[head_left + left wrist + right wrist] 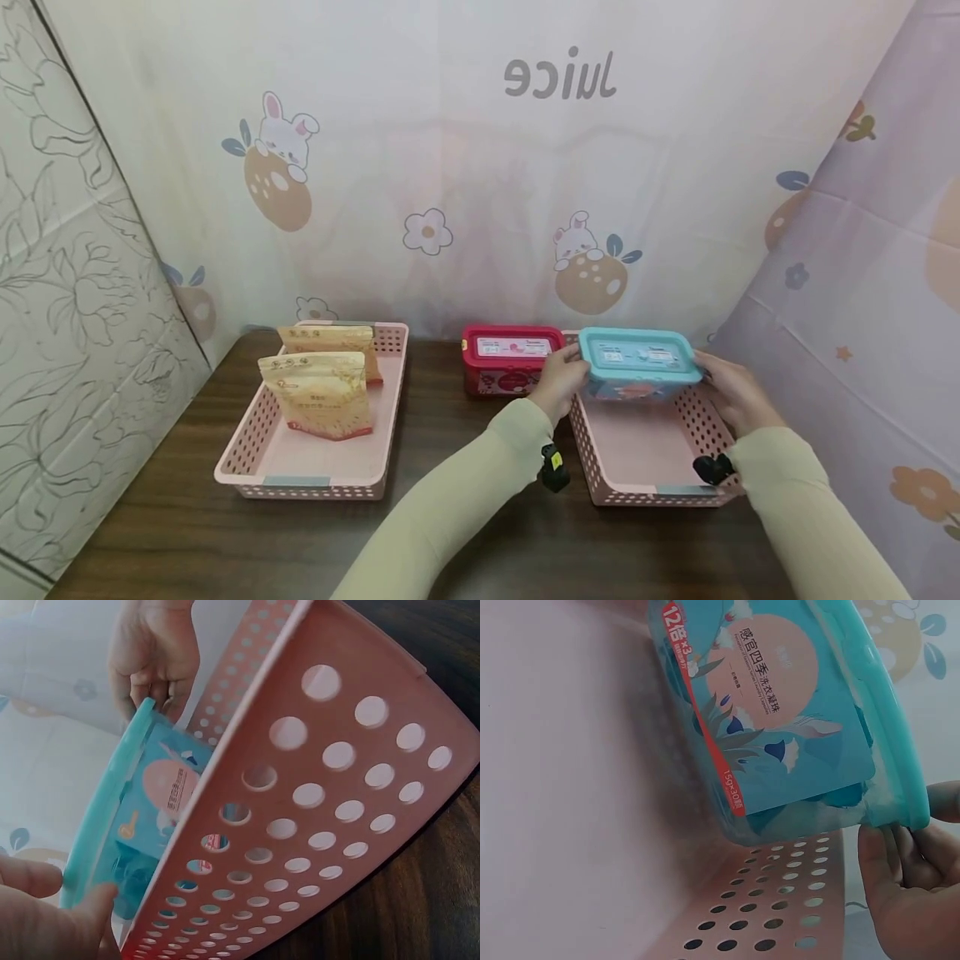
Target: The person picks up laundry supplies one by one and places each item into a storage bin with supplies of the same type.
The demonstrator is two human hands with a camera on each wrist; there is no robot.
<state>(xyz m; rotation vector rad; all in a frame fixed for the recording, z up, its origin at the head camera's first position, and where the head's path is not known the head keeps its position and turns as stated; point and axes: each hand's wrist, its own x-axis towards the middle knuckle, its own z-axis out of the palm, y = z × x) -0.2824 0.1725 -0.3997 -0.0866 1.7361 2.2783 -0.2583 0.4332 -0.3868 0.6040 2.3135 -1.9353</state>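
Observation:
A turquoise-lidded tub of laundry capsules (641,367) is held level over the back of the right pink basket (637,446). My left hand (558,383) pinches the left end of its lid, and my right hand (738,396) grips the right end. In the right wrist view, the tub's printed front label (772,705) faces the camera, with the fingers under the lid's edge. The left wrist view shows the tub's lower part behind the basket's perforated wall (322,795). A red-lidded tub (513,358) stands just left of that basket, partly behind my left hand.
On the left, another pink basket (337,462) holds two yellow pouches, the front pouch (318,396) upright and the other pouch (330,337) behind it. Both baskets stand on a dark wooden table (427,450). A printed curtain (480,167) hangs along the back and right.

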